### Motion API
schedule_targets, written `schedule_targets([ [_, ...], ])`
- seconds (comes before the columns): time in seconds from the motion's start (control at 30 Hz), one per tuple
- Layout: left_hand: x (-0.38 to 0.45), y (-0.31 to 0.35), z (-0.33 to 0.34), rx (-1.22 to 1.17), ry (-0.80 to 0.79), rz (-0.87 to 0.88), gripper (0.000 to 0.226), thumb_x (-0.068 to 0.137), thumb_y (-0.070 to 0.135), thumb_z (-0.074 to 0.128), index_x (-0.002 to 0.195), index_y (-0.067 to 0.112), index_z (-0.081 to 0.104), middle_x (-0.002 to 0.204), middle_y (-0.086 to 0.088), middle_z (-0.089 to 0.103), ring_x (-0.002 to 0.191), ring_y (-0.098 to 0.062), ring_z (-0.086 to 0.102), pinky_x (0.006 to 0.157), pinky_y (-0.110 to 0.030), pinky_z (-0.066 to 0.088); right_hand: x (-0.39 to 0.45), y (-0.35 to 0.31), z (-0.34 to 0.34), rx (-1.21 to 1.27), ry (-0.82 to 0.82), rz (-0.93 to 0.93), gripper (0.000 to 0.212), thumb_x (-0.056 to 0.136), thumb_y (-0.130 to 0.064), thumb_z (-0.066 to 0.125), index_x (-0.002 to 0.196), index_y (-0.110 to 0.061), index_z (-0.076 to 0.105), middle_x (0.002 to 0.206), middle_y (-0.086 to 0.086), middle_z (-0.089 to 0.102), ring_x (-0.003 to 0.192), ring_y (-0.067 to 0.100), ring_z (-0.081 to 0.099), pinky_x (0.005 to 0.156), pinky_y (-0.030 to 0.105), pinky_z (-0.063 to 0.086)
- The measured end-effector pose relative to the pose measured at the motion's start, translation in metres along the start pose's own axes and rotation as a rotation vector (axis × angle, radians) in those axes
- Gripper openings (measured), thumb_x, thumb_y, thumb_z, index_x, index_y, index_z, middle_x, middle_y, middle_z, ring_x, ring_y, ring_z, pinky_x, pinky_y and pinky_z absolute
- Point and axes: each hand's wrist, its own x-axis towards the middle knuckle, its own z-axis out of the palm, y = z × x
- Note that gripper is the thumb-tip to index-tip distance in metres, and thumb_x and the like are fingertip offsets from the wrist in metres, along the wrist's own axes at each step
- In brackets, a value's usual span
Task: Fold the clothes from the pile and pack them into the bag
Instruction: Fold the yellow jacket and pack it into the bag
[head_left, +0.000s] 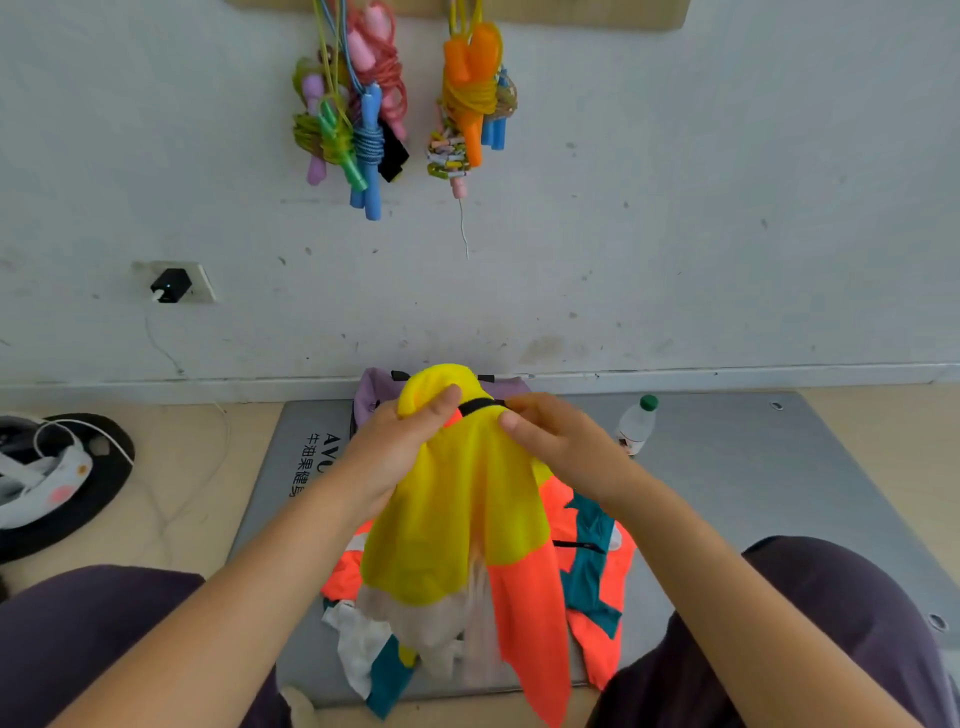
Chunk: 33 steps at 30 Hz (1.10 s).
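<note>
I hold a yellow, beige and orange garment (457, 525) up over the grey mat. My left hand (400, 447) grips its top at the left. My right hand (550, 441) pinches its top at the right, by a black strap. The cloth hangs down between my arms. Under it lies the pile of clothes (592, 582) in orange, teal and white. A purple bag (376, 392) sits behind the garment against the wall, mostly hidden.
A grey mat (753, 467) covers the floor in front of me. A plastic bottle (638, 423) with a green cap stands right of my hands. Skipping ropes (363, 114) hang on the wall. A black round thing with white cloth (57, 478) lies at left.
</note>
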Motion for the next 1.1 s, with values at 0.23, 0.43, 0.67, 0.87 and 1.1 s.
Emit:
schedule_targets([
  [0.23,-0.004,-0.007,-0.003,-0.229,0.112,0.018,0.084,0.068,0.052,0.067,0.141,0.015,0.047,0.147,-0.004,0.048,0.128,-0.025,0.053,0.108,-0.050,0.042,-0.004,0.033,0.028,0.463,-0.211,0.521,0.094,0.071,-0.087,0.030,0.122,-0.014,0.061,0.114,0.004,0.068,0.104,0.024,0.066,0.091,0.043,0.054],
  [0.43,0.001,-0.029,0.001,-0.199,-0.107,-0.013,0.040,0.071,0.028,0.074,0.109,0.033,0.068,0.106,0.001,0.075,0.100,-0.019,0.071,0.072,-0.030,0.059,0.004,0.025,0.038,0.898,-0.150,0.398,0.065,0.078,-0.063,0.061,0.118,-0.011,0.064,0.101,0.010,0.071,0.084,0.020,0.068,0.072,0.035,0.058],
  [0.67,0.008,-0.028,-0.004,0.084,-0.143,-0.089,0.075,0.053,0.081,0.072,0.103,0.025,0.072,0.104,-0.006,0.074,0.099,-0.023,0.069,0.087,-0.042,0.057,0.006,0.029,0.020,0.824,-0.024,0.082,0.035,0.091,-0.027,0.058,0.119,-0.008,0.066,0.117,0.017,0.069,0.107,0.031,0.066,0.093,0.045,0.053],
  [0.87,0.013,-0.022,-0.007,0.022,-0.268,-0.228,0.055,0.070,0.076,0.059,0.108,0.038,0.074,0.116,0.002,0.072,0.109,-0.016,0.068,0.095,-0.038,0.051,-0.003,0.020,0.020,0.546,-0.248,-0.101,0.040,0.087,-0.022,0.065,0.115,0.007,0.061,0.127,0.024,0.058,0.119,0.038,0.057,0.103,0.053,0.045],
  [1.1,0.011,-0.027,-0.005,-0.226,-0.189,-0.271,0.048,0.078,0.047,0.070,0.112,0.013,0.071,0.109,-0.018,0.071,0.093,-0.031,0.071,0.082,-0.043,0.059,-0.005,0.021,0.021,0.336,-0.343,-0.159,0.027,0.081,-0.019,0.072,0.093,0.005,0.071,0.127,-0.003,0.060,0.121,0.016,0.056,0.105,0.036,0.044],
])
